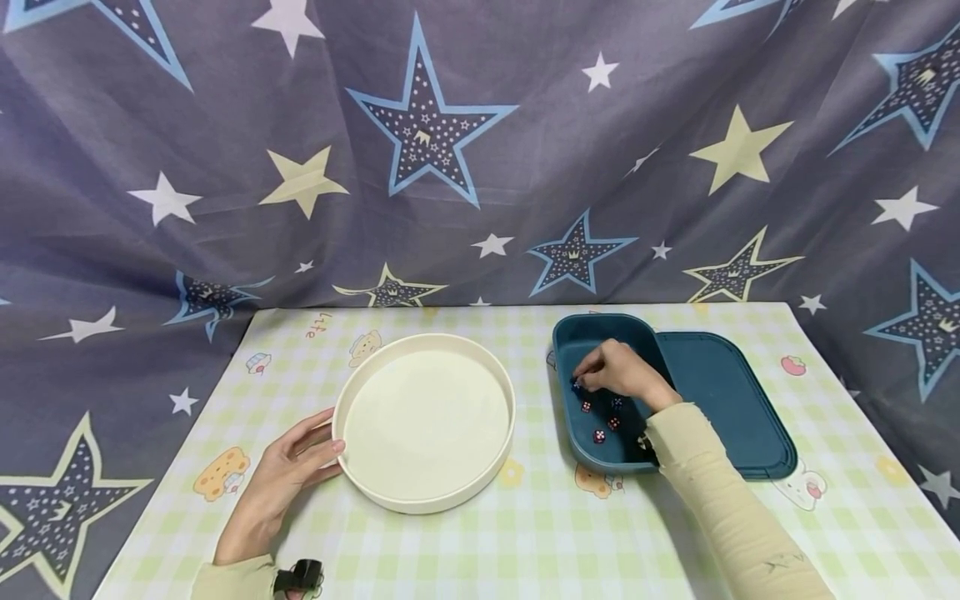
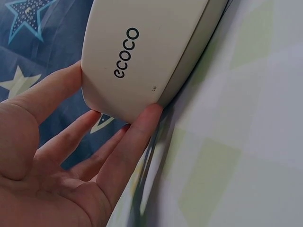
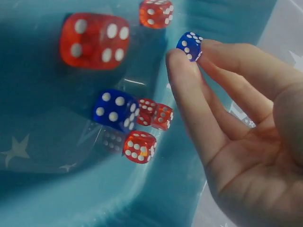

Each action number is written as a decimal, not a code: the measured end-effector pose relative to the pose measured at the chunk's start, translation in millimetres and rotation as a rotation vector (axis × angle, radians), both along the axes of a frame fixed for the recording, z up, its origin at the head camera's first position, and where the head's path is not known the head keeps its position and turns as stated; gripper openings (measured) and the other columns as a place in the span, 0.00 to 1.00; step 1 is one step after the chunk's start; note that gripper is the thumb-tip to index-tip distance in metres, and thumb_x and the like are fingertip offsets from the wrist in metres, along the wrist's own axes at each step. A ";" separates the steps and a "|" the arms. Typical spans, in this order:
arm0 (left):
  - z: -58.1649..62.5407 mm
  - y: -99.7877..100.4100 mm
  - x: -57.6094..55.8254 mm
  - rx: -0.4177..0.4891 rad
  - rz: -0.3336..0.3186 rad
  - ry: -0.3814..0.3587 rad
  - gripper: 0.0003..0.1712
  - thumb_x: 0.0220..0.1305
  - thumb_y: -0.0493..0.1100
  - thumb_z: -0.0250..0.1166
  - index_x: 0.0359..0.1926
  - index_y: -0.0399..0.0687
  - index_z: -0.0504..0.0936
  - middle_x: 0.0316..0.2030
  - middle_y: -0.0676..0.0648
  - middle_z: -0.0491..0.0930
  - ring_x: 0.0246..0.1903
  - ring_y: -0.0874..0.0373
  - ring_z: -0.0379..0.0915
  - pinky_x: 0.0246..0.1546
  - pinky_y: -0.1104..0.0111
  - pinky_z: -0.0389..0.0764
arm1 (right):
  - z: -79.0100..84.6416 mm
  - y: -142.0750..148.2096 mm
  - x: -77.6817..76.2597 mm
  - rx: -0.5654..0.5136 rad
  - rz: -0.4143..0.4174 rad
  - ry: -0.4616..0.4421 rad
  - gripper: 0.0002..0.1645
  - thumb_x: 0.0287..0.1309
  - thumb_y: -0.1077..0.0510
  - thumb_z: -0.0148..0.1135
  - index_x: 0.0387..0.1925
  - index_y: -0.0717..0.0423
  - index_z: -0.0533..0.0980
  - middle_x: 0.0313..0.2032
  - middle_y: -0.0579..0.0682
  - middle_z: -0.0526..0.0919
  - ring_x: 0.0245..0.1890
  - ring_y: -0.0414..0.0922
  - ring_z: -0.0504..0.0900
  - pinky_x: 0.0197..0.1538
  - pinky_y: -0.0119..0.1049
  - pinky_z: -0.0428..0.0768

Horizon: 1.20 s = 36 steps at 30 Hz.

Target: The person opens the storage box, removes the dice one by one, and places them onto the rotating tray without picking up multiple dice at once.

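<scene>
At the left of the head view, my left hand [image 1: 292, 467] holds the edge of a round cream tray [image 1: 423, 506]; thumb and fingertips press its side wall, which bears "ecoco" lettering in the left wrist view. My right hand [image 1: 618, 369] reaches into a dark teal box [image 1: 581, 454] and pinches a blue die [image 3: 190, 46] between thumb and fingertip. Below that hand, another blue die [image 3: 113, 109] and several red dice, one red die [image 3: 139, 146] among them, lie on the box floor.
A teal lid [image 1: 727, 400] lies flat against the box's right side. The table wears a green checked cloth [image 1: 420, 558] with cartoon prints. Behind it hangs a grey curtain [image 1: 525, 167] patterned with stars.
</scene>
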<state>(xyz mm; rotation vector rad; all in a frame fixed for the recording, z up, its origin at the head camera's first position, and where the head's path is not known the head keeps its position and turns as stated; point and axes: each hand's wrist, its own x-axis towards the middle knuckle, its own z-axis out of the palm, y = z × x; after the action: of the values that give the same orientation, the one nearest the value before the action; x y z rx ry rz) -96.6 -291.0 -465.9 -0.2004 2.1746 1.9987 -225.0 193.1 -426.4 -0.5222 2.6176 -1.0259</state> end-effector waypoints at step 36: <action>-3.1 0.0 -0.6 -0.004 -0.001 -0.006 0.40 0.66 0.42 0.67 0.75 0.45 0.60 0.56 0.56 0.75 0.49 0.65 0.81 0.50 0.66 0.87 | 38.3 -32.0 4.9 -0.084 -0.062 0.132 0.11 0.65 0.59 0.65 0.47 0.57 0.86 0.41 0.53 0.88 0.33 0.47 0.85 0.30 0.36 0.83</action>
<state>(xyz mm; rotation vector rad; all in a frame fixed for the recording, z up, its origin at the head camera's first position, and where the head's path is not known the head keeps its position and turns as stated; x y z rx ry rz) -97.1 -291.0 -469.0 -0.2054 2.1741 1.9908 -220.2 161.0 -388.1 -0.5485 2.7306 -1.1621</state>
